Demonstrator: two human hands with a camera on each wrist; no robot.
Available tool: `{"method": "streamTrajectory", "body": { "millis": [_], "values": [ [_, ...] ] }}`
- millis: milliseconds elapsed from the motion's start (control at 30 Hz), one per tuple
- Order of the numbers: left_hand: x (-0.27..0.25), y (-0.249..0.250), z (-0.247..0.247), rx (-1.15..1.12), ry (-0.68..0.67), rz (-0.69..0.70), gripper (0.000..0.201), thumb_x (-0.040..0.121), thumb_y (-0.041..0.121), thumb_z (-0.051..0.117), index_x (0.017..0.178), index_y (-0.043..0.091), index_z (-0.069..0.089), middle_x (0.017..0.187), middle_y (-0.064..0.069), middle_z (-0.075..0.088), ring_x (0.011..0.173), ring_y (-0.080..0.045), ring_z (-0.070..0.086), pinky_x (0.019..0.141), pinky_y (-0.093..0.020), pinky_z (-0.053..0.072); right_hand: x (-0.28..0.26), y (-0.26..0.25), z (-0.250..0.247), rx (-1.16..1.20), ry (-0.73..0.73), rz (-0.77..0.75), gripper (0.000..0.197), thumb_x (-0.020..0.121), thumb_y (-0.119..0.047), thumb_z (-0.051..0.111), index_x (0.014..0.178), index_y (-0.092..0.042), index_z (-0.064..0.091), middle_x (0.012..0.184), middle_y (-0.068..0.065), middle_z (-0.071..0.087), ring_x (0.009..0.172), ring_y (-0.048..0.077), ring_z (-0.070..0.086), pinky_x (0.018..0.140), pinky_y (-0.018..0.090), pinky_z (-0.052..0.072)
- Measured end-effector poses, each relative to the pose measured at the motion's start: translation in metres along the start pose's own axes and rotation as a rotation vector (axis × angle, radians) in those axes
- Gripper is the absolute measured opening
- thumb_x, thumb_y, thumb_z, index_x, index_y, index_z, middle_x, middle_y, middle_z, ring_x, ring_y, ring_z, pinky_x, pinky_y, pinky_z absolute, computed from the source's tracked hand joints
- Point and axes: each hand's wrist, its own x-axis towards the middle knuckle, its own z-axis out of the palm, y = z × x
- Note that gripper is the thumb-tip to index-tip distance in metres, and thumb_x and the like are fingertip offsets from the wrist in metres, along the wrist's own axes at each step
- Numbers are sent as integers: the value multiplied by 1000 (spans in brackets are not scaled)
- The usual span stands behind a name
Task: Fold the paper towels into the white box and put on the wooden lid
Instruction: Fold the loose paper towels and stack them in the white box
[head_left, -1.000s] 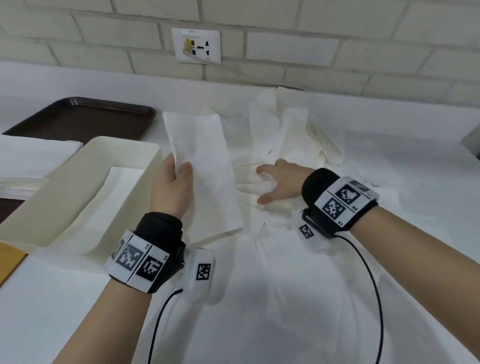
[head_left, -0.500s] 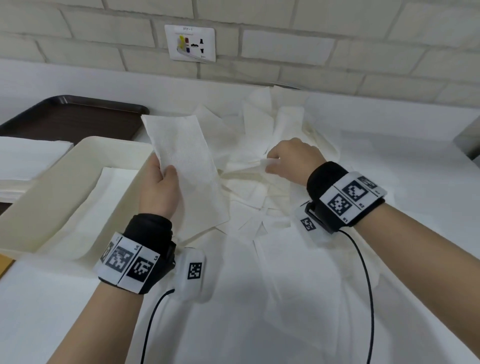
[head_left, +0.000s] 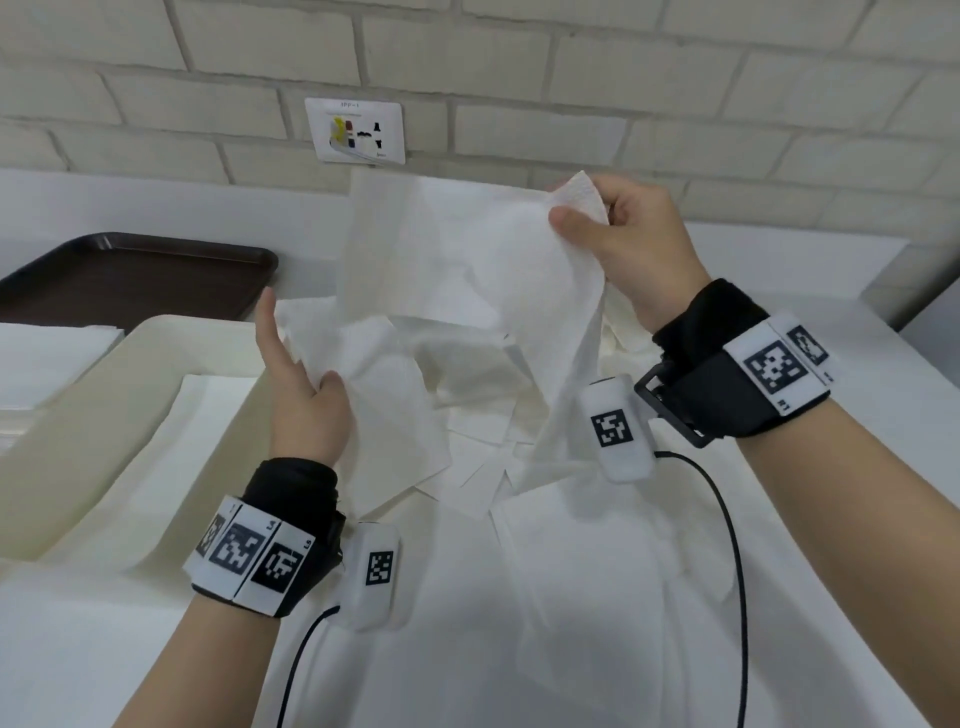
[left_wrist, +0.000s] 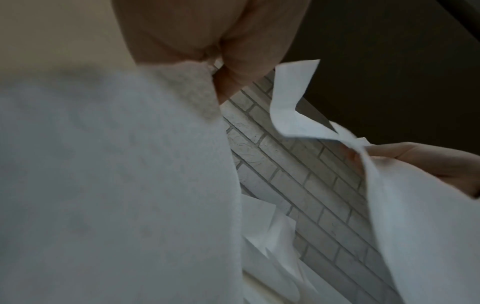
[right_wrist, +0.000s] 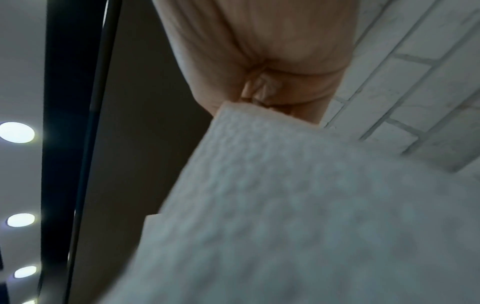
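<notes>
My left hand (head_left: 311, 387) pinches a folded paper towel (head_left: 384, 431) with the thumb, index finger pointing up, just right of the white box (head_left: 93, 441). One flat towel (head_left: 171, 467) lies inside the box. My right hand (head_left: 587, 213), raised toward the wall, pinches the corner of a second, larger paper towel (head_left: 467, 249) that hangs open above the loose pile (head_left: 483, 410). In the left wrist view the folded towel (left_wrist: 103, 185) fills the left and the hanging towel (left_wrist: 415, 205) is at right. The right wrist view shows the pinched sheet (right_wrist: 285, 205). The wooden lid is out of view.
A dark brown tray (head_left: 130, 275) lies at the back left against the brick wall. A stack of white towels (head_left: 47, 358) sits left of the box. More sheets (head_left: 571, 597) cover the table in front of me. Wrist cables trail near both arms.
My right hand took a sheet from the pile and lifted it up toward the wall. My left hand stayed by the box with its folded towel, index finger now raised.
</notes>
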Motion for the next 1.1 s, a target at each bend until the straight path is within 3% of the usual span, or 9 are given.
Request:
{"method": "streamTrajectory", "body": {
  "millis": [100, 233, 333, 433, 567, 700, 833, 967, 1100],
  "values": [
    [0, 7, 3, 73, -61, 12, 67, 85, -8, 33, 136, 36, 37, 134, -27, 47, 124, -45, 41, 104, -51, 33, -1, -9, -3, 195, 15, 13, 19, 90, -4, 55, 86, -21, 62, 81, -5, 65, 71, 5, 63, 66, 18, 51],
    [4, 13, 6, -47, -143, -48, 48, 88, -4, 35, 106, 33, 60, 124, -10, 60, 110, -27, 56, 98, -36, 41, 0, -16, -4, 268, 25, 24, 16, 91, -5, 56, 89, -19, 62, 83, -3, 65, 72, 8, 63, 65, 22, 51],
    [0, 24, 11, -298, -271, -104, 22, 91, 21, 49, 102, 30, 66, 115, 1, 67, 109, -15, 60, 98, -30, 42, -2, -15, 1, 331, 22, 65, 14, 91, -4, 54, 90, -17, 61, 86, 0, 66, 75, 11, 64, 69, 24, 53],
    [-5, 38, 20, -534, -370, -125, 43, 84, 56, 46, 111, 26, 61, 121, 3, 64, 111, -7, 59, 98, -26, 42, -8, -7, 12, 284, 42, 128, 17, 92, -5, 52, 86, -19, 60, 87, 0, 66, 75, 12, 63, 71, 27, 53],
    [0, 49, 28, -529, -232, -36, 57, 81, 56, 52, 123, 17, 56, 125, 4, 60, 117, -4, 54, 105, -26, 38, -18, 8, 28, 109, 80, 115, 22, 93, -6, 49, 84, -25, 55, 85, -3, 61, 76, 14, 58, 65, 24, 48],
    [7, 58, 30, -439, -36, 25, 20, 97, 26, 47, 85, 18, 60, 82, 10, 61, 75, 3, 60, 76, -14, 47, -25, 21, 38, -64, 23, 72, 16, 94, -13, 50, 88, -22, 61, 85, -3, 62, 76, 12, 56, 63, 16, 42],
    [20, 55, 27, -444, 64, -25, 19, 97, 27, 46, 102, 15, 59, 95, 4, 64, 92, -12, 63, 88, -25, 50, -30, 25, 39, -93, -30, 94, 21, 95, -17, 51, 102, -11, 69, 90, 0, 68, 78, 11, 63, 64, 17, 49],
    [29, 46, 15, -445, 134, -22, 20, 96, 28, 48, 100, 14, 61, 90, 6, 64, 82, -6, 62, 78, -20, 50, -26, 26, 27, -135, 21, 41, 23, 95, -15, 49, 104, -6, 68, 89, -1, 67, 84, 15, 62, 70, 22, 48],
    [32, 35, 5, -419, 152, 20, 22, 95, 28, 50, 106, 11, 61, 92, 7, 64, 84, -3, 61, 75, -13, 49, -17, 19, 13, -42, 78, -27, 16, 95, -11, 49, 91, -13, 64, 80, -10, 61, 73, -2, 56, 71, 13, 43]
  ]
}}
